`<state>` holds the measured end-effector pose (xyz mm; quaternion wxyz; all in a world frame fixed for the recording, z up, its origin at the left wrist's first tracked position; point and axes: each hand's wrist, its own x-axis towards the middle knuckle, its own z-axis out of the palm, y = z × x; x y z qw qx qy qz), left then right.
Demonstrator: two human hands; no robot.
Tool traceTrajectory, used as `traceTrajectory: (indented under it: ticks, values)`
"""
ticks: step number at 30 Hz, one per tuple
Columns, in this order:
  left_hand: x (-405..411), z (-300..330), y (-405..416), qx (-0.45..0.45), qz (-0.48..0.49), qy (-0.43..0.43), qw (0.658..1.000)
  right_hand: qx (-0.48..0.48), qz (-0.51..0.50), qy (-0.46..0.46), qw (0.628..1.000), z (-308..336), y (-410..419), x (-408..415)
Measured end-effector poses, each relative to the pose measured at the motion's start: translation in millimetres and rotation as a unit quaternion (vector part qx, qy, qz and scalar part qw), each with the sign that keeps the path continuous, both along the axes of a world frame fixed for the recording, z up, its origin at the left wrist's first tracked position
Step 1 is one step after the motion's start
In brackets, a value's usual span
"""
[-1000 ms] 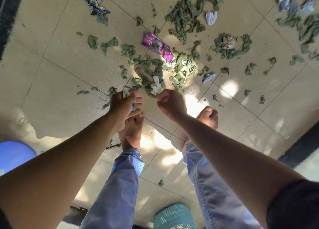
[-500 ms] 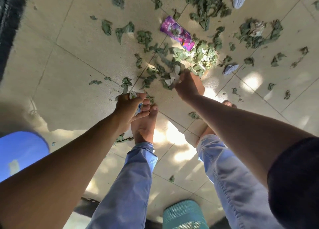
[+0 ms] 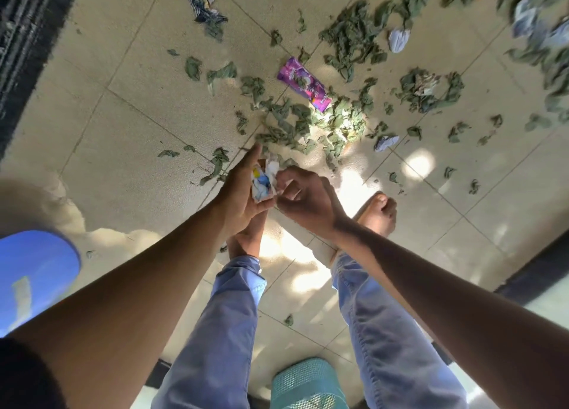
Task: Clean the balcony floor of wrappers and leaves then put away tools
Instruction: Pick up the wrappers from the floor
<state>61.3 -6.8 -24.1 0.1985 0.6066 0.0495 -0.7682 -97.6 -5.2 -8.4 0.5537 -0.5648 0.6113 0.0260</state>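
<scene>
Beige tiled floor (image 3: pixel 129 125) strewn with dull green leaves (image 3: pixel 286 122); a purple-and-pink wrapper (image 3: pixel 303 83) at twelve o'clock. The held wrappers (image 3: pixel 261 182) show white, blue and yellow. Light blue trousers (image 3: pixel 221 331); teal mesh basket (image 3: pixel 308 384) at six.

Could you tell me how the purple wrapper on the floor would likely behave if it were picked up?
The purple wrapper lies flat and thin among leaves, so it is probably very light and floppy. Its glossy film may feel slippery and crinkle.
</scene>
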Motion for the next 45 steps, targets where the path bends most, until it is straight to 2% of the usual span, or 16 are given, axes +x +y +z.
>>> traceTrajectory:
  ticks: [5, 7, 10, 12, 14, 15, 18, 20, 23, 26, 28, 31, 35, 39, 43, 45]
  values:
    - [-2, 0, -2, -0.033, -0.031, -0.004, 0.999, -0.059, 0.08, 0.006, 0.995, 6, 7, 8]
    - [-3, -2, -3, -0.055, -0.026, 0.02, 0.998, -0.069, 0.084, -0.022, 0.994, 5, 15, 5]
    - [-8, -5, -6, -0.046, -0.03, 0.013, 0.998, -0.104, 0.027, -0.059, 0.992, 14, 18, -9]
    - [-15, -8, -7, -0.037, -0.033, 0.03, 0.998, -0.066, -0.045, -0.023, 0.997, 22, 8, -26]
    - [-24, -12, -8, -0.026, -0.036, 0.044, 0.998, -0.013, -0.114, 0.066, 0.991, 10, 1, -54]
    - [-30, -13, -10, -0.019, -0.036, 0.041, 0.998, -0.029, -0.129, 0.102, 0.986, -1, -1, -69]
    - [-46, -22, -15, -0.015, -0.045, 0.037, 0.998, -0.077, -0.143, 0.151, 0.975, -43, -6, -113]
    - [-56, -27, -19, -0.02, -0.068, 0.032, 0.997, -0.028, -0.155, 0.16, 0.975, -68, -16, -140]
    - [-71, -36, -22, -0.042, -0.136, -0.028, 0.989, -0.077, -0.19, 0.259, 0.944, -102, -37, -175]
    - [-82, -48, -22, -0.051, -0.188, -0.092, 0.977, -0.062, -0.178, 0.289, 0.939, -126, -52, -183]
    - [-83, -57, -20, -0.043, -0.204, -0.081, 0.975, -0.055, -0.162, 0.293, 0.941, -139, -58, -182]
    - [-88, -60, -19, -0.019, -0.201, -0.071, 0.977, -0.064, -0.182, 0.284, 0.939, -150, -62, -184]
    - [-92, -66, -15, -0.029, -0.233, -0.158, 0.959, -0.066, -0.214, 0.259, 0.939, -139, -62, -187]
    - [-93, -68, -14, 0.003, -0.192, -0.117, 0.974, -0.009, -0.318, 0.123, 0.94, -105, -62, -180]
    - [-106, -57, -26, 0.001, -0.124, -0.089, 0.988, 0.064, -0.347, -0.039, 0.935, -56, -64, -158]
    - [-111, -52, -31, 0.004, -0.077, -0.077, 0.994, 0.067, -0.337, -0.096, 0.934, -43, -61, -144]
